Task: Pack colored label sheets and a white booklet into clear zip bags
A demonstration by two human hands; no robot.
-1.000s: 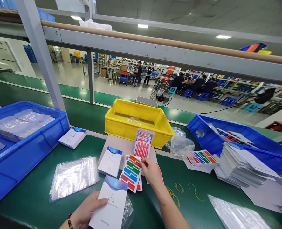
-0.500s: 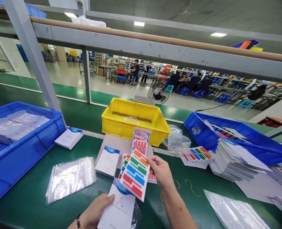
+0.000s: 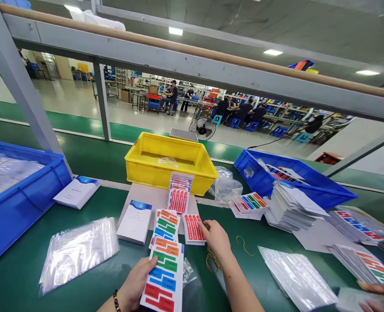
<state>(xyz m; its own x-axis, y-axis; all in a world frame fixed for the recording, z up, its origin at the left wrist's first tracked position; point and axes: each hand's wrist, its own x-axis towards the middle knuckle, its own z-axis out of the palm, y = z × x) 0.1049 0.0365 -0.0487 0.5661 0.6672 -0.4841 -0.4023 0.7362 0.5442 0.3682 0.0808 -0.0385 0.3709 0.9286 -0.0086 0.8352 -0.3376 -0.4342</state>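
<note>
Multicoloured sheet [image 3: 163,277] held by the left hand [image 3: 138,279], in front of the yellow bin [image 3: 156,172]

The multicoloured sheet is grasped at its left edge by the left hand, with the thumb laid on its printed face; it is held well in front of the yellow bin, on the wearer's side. The red sheets [image 3: 194,229], closer to the bin and in front of its right half, are touched at their right edge by the fingertips of the right hand [image 3: 217,238]. The right fingers are curled, but whether a sheet is pinched between them cannot be told.

Directly before the bin, a printed stack [image 3: 179,195] is set close to its front wall, and a multicoloured pile [image 3: 166,227] is placed nearer the wearer. A booklet stack [image 3: 136,222] is seen in front of the bin's left part. Clear bags [image 3: 78,253] are laid farther forward and to the left of the bin. To its right, crumpled plastic [image 3: 227,188] is found just beside it, with a blue bin [image 3: 318,190] beyond. Rubber bands [image 3: 213,261] are scattered forward and to the right of it. Far forward and right of the bin, another person's hand [image 3: 378,292] is partly shown.
</note>
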